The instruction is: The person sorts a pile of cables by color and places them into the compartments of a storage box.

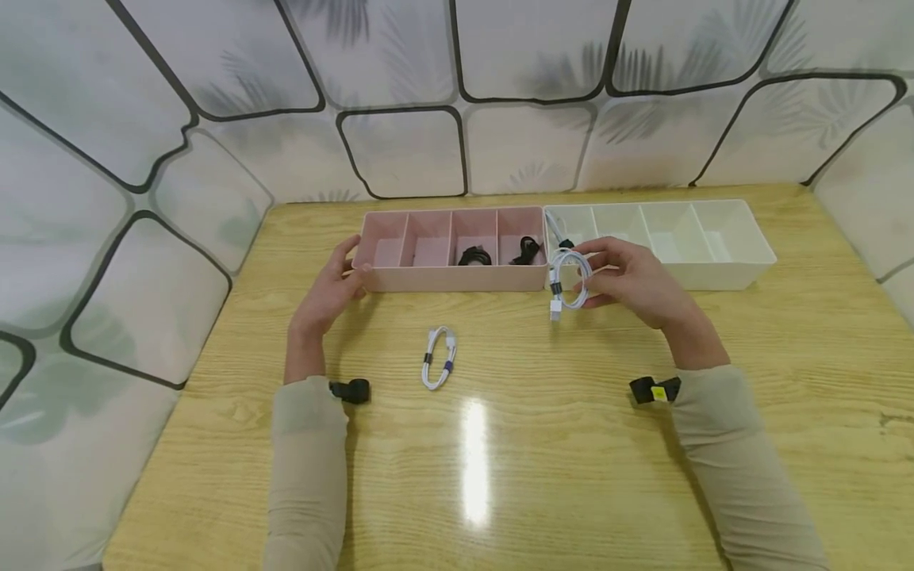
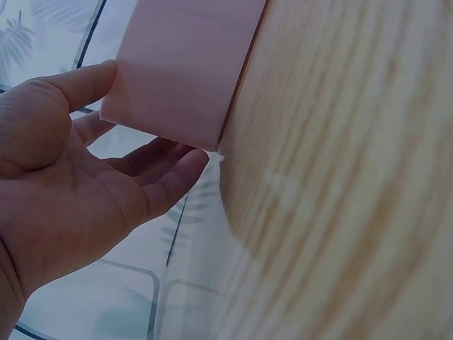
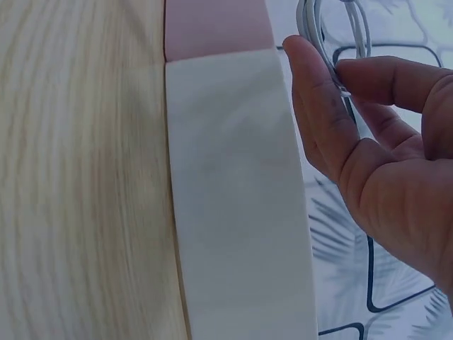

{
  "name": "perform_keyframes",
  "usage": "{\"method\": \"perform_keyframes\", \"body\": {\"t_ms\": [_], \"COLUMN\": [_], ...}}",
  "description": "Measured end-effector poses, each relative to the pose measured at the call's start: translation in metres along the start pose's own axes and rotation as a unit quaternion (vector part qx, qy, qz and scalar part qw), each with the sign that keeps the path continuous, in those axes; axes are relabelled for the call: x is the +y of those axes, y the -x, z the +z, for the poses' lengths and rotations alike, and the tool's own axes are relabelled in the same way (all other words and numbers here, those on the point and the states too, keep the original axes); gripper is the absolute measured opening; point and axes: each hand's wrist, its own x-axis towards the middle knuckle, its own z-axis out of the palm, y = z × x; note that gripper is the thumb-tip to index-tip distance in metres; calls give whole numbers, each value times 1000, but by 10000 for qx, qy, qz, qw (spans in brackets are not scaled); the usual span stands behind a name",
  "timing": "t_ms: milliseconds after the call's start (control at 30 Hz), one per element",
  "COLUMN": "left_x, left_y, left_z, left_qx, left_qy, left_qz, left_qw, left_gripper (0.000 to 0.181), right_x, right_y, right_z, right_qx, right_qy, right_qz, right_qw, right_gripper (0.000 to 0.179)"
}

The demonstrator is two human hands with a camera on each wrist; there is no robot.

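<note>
A coiled white cable (image 1: 554,276) with a black tie and a plug end hangs over the front wall of the white divided box (image 1: 721,276). My right hand (image 1: 628,281) pinches this coil between thumb and fingers; the right wrist view shows its loops (image 3: 311,28) at the fingertips. At the left end of the pink divided box (image 1: 450,279), my left hand (image 1: 330,289) touches the corner with loosely bent fingers. Black coiled cables (image 1: 474,255) lie in two of the pink compartments. On the table, a second white cable (image 1: 429,357) lies looped with ties.
Both boxes stand end to end near the back of the wooden table (image 1: 543,444). Something white and dark (image 1: 566,243) shows in the leftmost white compartment, partly behind the held coil. Patterned fabric walls (image 1: 528,147) rise behind and beside the table.
</note>
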Motion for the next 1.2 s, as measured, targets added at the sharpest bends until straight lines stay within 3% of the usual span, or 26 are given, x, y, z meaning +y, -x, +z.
{"method": "perform_keyframes", "body": {"t_ms": [200,567,833,1200], "left_x": [0,3,-1,0], "left_y": [-2,2,2,0], "left_z": [1,1,-2,2], "left_qx": [-12,-22,-30,-28], "left_qy": [2,-59,14,37], "left_qz": [-55,-105,-69,-64], "left_qw": [10000,9999,10000,10000], "left_gripper": [63,64,64,64], "right_x": [4,3,2,13], "right_y": [1,1,3,8], "right_z": [-17,-43,-60,-81], "right_qx": [496,1434,2203,2730], "right_qy": [-286,-345,-1224,-1887], "right_qz": [26,115,177,27], "right_qw": [9984,9890,9676,9433], "right_gripper": [40,48,53,55]}}
